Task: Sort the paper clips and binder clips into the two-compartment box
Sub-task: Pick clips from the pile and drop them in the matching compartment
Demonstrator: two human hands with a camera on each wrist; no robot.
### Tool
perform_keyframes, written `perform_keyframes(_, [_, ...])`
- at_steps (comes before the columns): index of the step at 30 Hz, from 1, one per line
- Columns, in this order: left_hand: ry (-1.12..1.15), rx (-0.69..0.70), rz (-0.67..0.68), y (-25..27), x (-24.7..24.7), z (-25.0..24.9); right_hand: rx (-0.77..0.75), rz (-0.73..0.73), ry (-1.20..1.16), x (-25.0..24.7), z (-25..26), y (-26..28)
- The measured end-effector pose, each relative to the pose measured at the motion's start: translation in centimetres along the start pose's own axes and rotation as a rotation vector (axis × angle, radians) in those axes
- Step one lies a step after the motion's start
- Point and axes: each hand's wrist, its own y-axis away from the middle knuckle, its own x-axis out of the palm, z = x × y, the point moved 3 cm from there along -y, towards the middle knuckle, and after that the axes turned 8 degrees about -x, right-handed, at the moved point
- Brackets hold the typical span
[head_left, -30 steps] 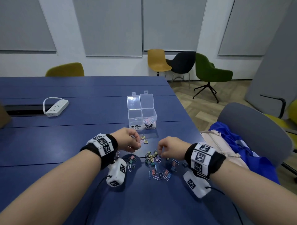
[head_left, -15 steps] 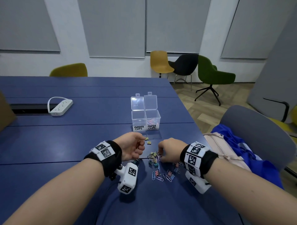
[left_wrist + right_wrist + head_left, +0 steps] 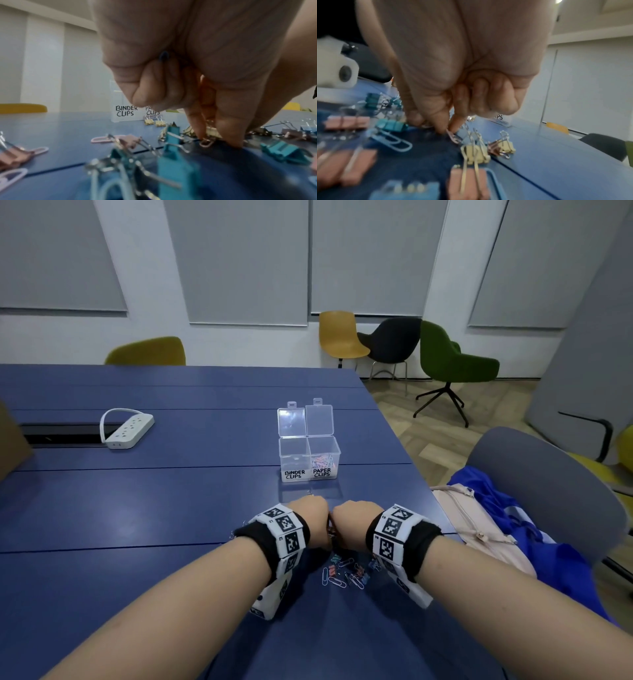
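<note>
- We see the right hand (image 3: 453, 75) with thumb and forefinger pinching a rose-gold paper clip (image 3: 453, 137) against the blue table (image 3: 144, 508); the other fingers are curled in.
- The left hand (image 3: 197, 60) has its thumb and forefinger pressed down around a small gold binder clip (image 3: 211, 133) — whether it is truly gripped we cannot tell.
- The scattered clips (image 3: 346, 571) lie under and behind both hands: folded pastel binder clips with wire handles, looped paper clips.
- The clear plastic two-compartment box (image 3: 310, 453) stands beyond, lids up — paper clips in its right half.
</note>
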Motion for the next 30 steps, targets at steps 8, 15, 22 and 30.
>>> perform_keyframes(8, [0.059,-0.019,-0.011,0.4,-1.2,3.1,0.056,-0.208,-0.644,-0.2,-4.0,2.0])
perform_keyframes(15, [0.111,0.167,-0.068,1.2,-1.3,1.8,0.098,-0.261,-1.614,1.9,-6.0,3.4])
perform_keyframes(22, [-0.047,0.181,-0.014,0.3,-0.4,-0.4,0.135,-0.096,-1.879,2.5,-4.9,3.9])
perform_keyframes(30, [-0.116,0.106,-0.02,-0.1,-0.1,0.1,-0.042,-0.194,-0.508,1.3,-2.3,3.6])
